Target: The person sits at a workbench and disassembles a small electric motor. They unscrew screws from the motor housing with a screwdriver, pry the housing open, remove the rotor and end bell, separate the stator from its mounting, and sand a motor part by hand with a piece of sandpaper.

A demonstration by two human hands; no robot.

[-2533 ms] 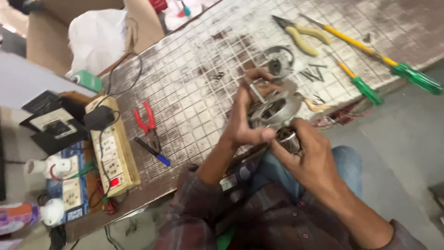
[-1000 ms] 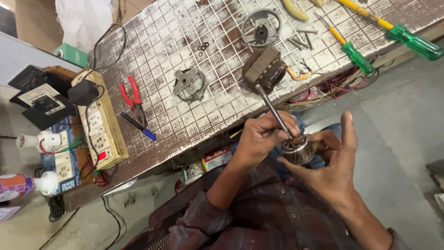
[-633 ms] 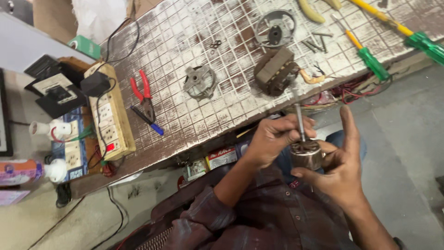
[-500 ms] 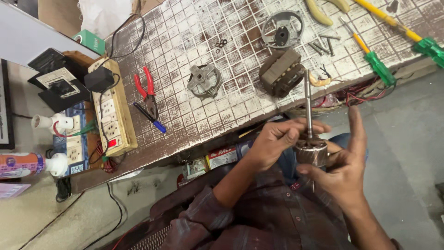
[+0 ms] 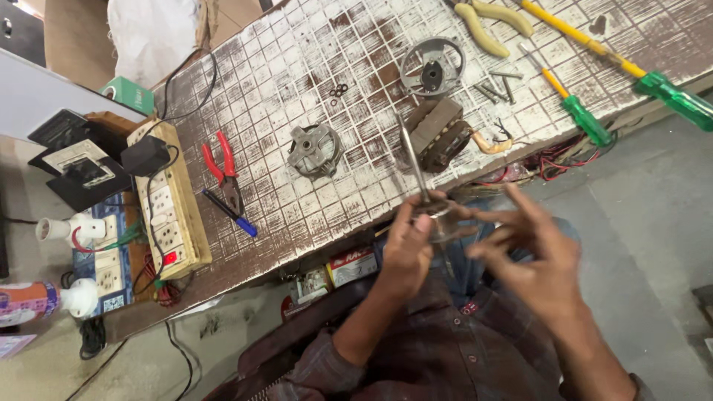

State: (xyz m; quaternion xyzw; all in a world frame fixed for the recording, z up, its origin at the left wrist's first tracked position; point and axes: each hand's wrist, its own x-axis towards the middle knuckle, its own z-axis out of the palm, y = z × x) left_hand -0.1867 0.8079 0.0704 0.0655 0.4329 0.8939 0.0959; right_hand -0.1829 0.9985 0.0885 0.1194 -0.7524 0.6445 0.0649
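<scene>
The left hand (image 5: 405, 249) grips a motor rotor (image 5: 438, 219) by its body, shaft (image 5: 413, 160) pointing up and away, just off the near edge of the bench (image 5: 312, 89). The right hand (image 5: 538, 260) is spread open beside it, fingers loose, touching the rotor at most with a fingertip; blur hides which. This looks like a check of the rotor pulled from the motor, whose stator (image 5: 438, 134) and 2 end covers (image 5: 316, 151) (image 5: 432, 67) lie on the bench beyond. A next move would call for steady support at the shaft.
</scene>
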